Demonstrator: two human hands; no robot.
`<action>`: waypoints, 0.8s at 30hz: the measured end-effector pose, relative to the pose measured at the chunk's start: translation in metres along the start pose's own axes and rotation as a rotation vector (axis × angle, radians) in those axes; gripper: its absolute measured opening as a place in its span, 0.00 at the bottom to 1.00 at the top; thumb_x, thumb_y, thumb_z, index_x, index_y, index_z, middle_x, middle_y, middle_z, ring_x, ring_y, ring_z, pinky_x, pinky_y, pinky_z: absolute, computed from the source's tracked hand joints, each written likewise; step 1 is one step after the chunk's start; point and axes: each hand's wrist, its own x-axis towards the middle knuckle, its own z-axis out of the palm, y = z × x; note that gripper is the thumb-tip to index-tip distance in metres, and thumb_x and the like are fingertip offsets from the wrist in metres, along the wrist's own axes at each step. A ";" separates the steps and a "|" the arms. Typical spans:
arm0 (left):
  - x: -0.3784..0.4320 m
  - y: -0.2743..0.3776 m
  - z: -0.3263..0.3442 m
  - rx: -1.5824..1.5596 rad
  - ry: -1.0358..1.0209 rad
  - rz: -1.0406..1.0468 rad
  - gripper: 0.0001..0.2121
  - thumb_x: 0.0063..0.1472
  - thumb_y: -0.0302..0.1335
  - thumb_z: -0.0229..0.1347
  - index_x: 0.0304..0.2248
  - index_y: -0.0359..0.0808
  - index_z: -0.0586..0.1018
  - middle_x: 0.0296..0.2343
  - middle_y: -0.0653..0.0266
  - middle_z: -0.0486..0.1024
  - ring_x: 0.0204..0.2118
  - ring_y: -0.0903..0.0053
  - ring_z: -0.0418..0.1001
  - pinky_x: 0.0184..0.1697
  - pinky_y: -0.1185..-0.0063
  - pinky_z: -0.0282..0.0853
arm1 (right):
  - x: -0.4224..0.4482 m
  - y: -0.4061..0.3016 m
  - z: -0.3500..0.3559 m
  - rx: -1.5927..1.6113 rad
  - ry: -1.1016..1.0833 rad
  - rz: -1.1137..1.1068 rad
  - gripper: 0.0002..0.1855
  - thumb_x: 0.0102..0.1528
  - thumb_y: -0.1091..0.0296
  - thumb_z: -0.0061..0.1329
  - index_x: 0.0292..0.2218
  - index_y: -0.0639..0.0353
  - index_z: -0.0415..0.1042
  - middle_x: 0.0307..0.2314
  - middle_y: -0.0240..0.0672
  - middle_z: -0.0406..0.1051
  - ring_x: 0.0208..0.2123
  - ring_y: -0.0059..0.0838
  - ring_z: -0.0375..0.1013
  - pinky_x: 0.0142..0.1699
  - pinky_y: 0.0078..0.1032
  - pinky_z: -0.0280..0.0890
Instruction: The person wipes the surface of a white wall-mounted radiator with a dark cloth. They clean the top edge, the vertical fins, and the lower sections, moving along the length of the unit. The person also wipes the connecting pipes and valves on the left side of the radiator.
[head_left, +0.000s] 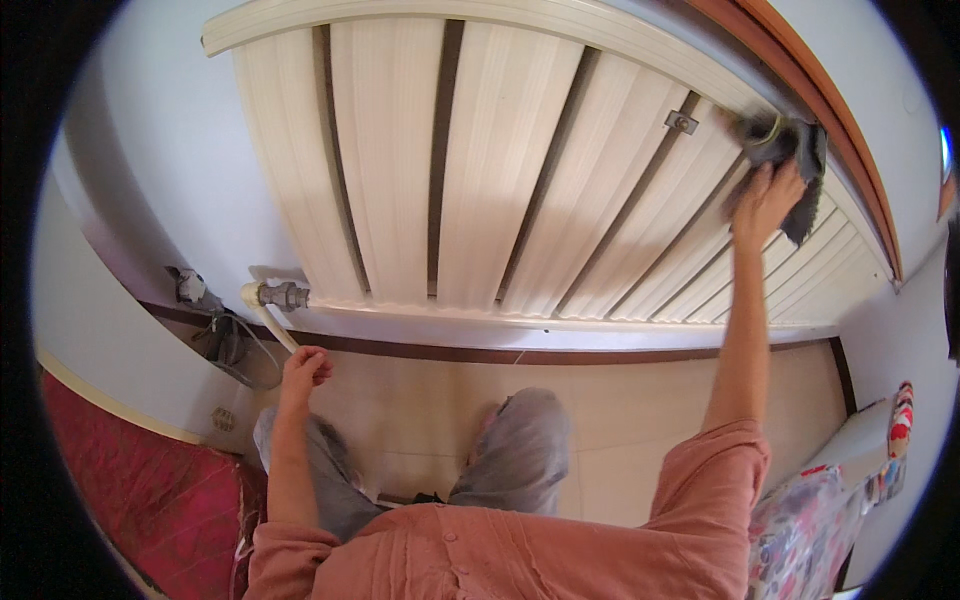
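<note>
A cream-coloured panel radiator (510, 150) with vertical slats fills the wall before me. At its upper right, my right hand (766, 196) is on a dark grey cloth (806, 161), blurred by motion and bunched against the slats near the top rail (525, 15). Part of the cloth hangs below the fingers. Lower down on the left, my left hand (306, 375) is held with its fingers curled in and nothing visible in them. Just beyond it are a cream pipe (277, 328) and a grey metal valve fitting (283, 295) at the radiator's lower corner.
An electrical socket (191, 289) with cables (229, 337) is at the left. A red-covered piece of furniture (150, 480) stands at lower left. Patterned fabric (802, 517) lies at lower right. A brown wooden ledge (832, 97) runs above the radiator; pale floor tiles (630, 420) lie below.
</note>
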 end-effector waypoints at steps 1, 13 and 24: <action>0.001 0.000 0.000 -0.005 -0.007 -0.003 0.06 0.63 0.30 0.53 0.36 0.39 0.76 0.26 0.70 0.77 0.26 0.83 0.74 0.30 0.83 0.68 | -0.023 -0.009 0.001 0.102 -0.094 0.211 0.19 0.62 0.63 0.41 0.47 0.71 0.67 0.44 0.66 0.63 0.47 0.61 0.61 0.54 0.50 0.53; 0.012 0.025 0.037 0.017 -0.029 0.348 0.04 0.63 0.22 0.51 0.37 0.34 0.75 0.26 0.68 0.74 0.28 0.82 0.73 0.33 0.83 0.68 | -0.144 -0.051 -0.059 0.257 -0.434 0.159 0.25 0.47 0.73 0.45 0.48 0.67 0.71 0.49 0.56 0.66 0.54 0.61 0.58 0.63 0.48 0.46; -0.017 0.308 0.195 0.992 0.554 1.752 0.23 0.63 0.29 0.51 0.58 0.42 0.67 0.60 0.55 0.58 0.63 0.60 0.54 0.64 0.61 0.45 | -0.076 -0.038 -0.030 0.295 -0.278 0.260 0.17 0.54 0.69 0.45 0.44 0.68 0.72 0.45 0.53 0.69 0.48 0.55 0.64 0.57 0.41 0.53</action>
